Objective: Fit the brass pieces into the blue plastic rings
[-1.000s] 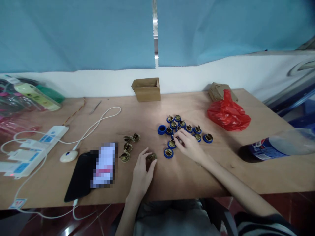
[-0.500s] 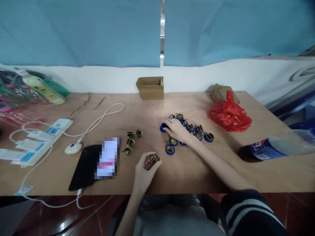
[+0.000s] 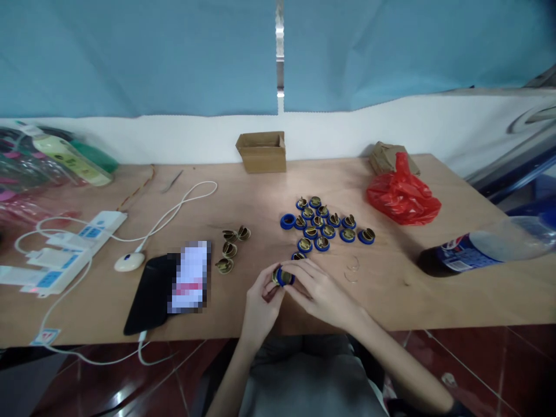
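My left hand (image 3: 260, 304) and my right hand (image 3: 321, 292) meet near the table's front edge, both pinching one small piece: a brass clip with a blue ring (image 3: 283, 276) pressed against it. Just beyond the hands lies a cluster of several blue rings with brass clips in them (image 3: 324, 226), and one bare blue ring (image 3: 287, 220) sits at its left end. A few loose brass clips (image 3: 230, 249) lie to the left of my hands.
A phone on a black case (image 3: 167, 286), a white power strip (image 3: 65, 249) with cables and a white puck (image 3: 129, 261) lie left. A small cardboard box (image 3: 262, 152) stands at the back, a red plastic bag (image 3: 402, 197) and a cola bottle (image 3: 478, 252) at right.
My right hand came back from the cluster of blue rings with a ring and joined my left hand, which has lifted its brass clip toward it. The camera shifted slightly.
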Tool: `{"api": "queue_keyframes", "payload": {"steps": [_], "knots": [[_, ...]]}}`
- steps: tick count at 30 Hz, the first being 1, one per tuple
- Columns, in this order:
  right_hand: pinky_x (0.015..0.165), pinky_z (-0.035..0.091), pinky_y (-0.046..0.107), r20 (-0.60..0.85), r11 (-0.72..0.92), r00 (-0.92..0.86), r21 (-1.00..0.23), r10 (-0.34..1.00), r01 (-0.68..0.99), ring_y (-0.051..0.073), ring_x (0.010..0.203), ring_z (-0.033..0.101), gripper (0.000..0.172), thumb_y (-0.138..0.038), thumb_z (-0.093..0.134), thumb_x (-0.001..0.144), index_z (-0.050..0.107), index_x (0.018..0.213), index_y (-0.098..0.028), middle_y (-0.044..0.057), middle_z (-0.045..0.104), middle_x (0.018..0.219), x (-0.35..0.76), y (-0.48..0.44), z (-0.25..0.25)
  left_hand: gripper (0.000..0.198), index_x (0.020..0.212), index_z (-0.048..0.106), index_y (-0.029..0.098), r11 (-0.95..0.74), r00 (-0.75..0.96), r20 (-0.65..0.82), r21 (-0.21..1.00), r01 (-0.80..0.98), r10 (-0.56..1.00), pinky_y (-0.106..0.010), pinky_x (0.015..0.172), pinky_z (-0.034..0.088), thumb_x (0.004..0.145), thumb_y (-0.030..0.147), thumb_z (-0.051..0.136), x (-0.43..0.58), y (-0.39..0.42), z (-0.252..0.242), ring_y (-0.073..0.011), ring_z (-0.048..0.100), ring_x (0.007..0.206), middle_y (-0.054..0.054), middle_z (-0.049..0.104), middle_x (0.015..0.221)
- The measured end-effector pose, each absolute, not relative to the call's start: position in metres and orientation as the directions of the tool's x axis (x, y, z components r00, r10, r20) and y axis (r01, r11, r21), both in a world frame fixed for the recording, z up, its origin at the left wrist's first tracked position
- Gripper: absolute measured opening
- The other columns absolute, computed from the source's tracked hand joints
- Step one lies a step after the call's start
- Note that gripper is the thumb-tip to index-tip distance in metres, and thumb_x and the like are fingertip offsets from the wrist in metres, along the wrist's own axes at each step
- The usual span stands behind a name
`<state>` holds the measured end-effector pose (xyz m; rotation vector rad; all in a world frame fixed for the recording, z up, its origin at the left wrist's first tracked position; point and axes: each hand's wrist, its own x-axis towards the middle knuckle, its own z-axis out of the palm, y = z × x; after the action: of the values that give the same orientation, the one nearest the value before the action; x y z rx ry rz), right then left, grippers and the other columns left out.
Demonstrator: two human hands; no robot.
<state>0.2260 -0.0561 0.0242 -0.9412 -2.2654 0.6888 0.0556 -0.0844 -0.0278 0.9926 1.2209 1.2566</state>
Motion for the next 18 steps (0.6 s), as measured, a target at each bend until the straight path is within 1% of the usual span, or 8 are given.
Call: {"api": "queue_keyframes", "payload": {"steps": [3, 6, 10, 12, 15, 18], "knots": [[0.109, 0.053, 0.05, 0.341, 0.566, -0.483, -0.68, 0.807, 0.466, 0.027, 0.127, 0.061, 0.035, -0.022, 0.056, 0.103, 0.055, 0.138, -0.021, 0.012, 0.066, 0.134, 0.227, -0.07, 0.017, 0.048, 0.128, 0.066, 0.019, 0.099, -0.045, -0.107, 0.983, -0.153, 0.993, -0.042, 0.11, 0.055, 0.083, 0.032, 0.075, 0.056, -0.092, -0.019, -0.0296, 0.067, 0.127, -0.015, 0.07, 0.137], [0.109, 0.054, 0.049, 0.366, 0.547, -0.424, -0.691, 0.828, 0.472, 0.026, 0.127, 0.061, 0.039, -0.017, 0.056, 0.102, 0.054, 0.14, -0.023, 0.011, 0.066, 0.136, 0.227, -0.084, 0.016, 0.043, 0.128, 0.068, 0.019, 0.11, 0.003, -0.11, 0.983, -0.147, 0.994, -0.043, 0.114, 0.052, 0.088, 0.036, 0.071, 0.055, -0.101, -0.008, -0.0296, 0.066, 0.129, -0.014, 0.07, 0.136], [0.11, 0.053, 0.049, 0.424, 0.547, -0.349, -0.691, 0.836, 0.473, 0.026, 0.128, 0.06, 0.045, -0.013, 0.055, 0.101, 0.053, 0.145, -0.027, 0.009, 0.064, 0.142, 0.223, -0.102, 0.017, 0.04, 0.13, 0.067, 0.022, 0.097, 0.034, -0.093, 0.988, -0.123, 0.995, -0.042, 0.117, 0.048, 0.095, 0.041, 0.065, 0.059, -0.114, 0.005, -0.0283, 0.061, 0.135, -0.011, 0.067, 0.142], [0.109, 0.053, 0.048, 0.454, 0.546, -0.303, -0.707, 0.838, 0.45, 0.025, 0.129, 0.061, 0.049, -0.013, 0.056, 0.101, 0.051, 0.146, -0.029, 0.007, 0.064, 0.142, 0.221, -0.109, 0.016, 0.045, 0.138, 0.06, 0.025, 0.089, 0.038, -0.084, 0.984, -0.155, 0.996, -0.04, 0.116, 0.049, 0.096, 0.041, 0.064, 0.061, -0.12, 0.009, -0.0269, 0.06, 0.136, -0.011, 0.067, 0.142], [0.111, 0.052, 0.046, 0.476, 0.539, -0.254, -0.745, 0.842, 0.393, 0.024, 0.133, 0.058, 0.055, -0.012, 0.059, 0.1, 0.047, 0.15, -0.032, 0.007, 0.063, 0.145, 0.22, -0.121, 0.012, 0.055, 0.147, 0.047, 0.027, 0.097, 0.027, -0.093, 0.976, -0.197, 0.995, -0.038, 0.112, 0.052, 0.096, 0.041, 0.065, 0.063, -0.128, 0.012, -0.0254, 0.064, 0.131, -0.01, 0.071, 0.136], [0.114, 0.049, 0.046, 0.43, 0.473, -0.202, -0.834, 0.88, 0.284, 0.025, 0.138, 0.055, 0.057, -0.016, 0.061, 0.099, 0.045, 0.152, -0.031, 0.008, 0.059, 0.15, 0.222, -0.132, 0.007, 0.053, 0.143, 0.049, 0.025, 0.097, 0.008, -0.098, 0.975, -0.201, 0.995, -0.037, 0.107, 0.055, 0.096, 0.042, 0.065, 0.064, -0.135, 0.013, -0.0256, 0.069, 0.123, -0.011, 0.072, 0.131]]}}
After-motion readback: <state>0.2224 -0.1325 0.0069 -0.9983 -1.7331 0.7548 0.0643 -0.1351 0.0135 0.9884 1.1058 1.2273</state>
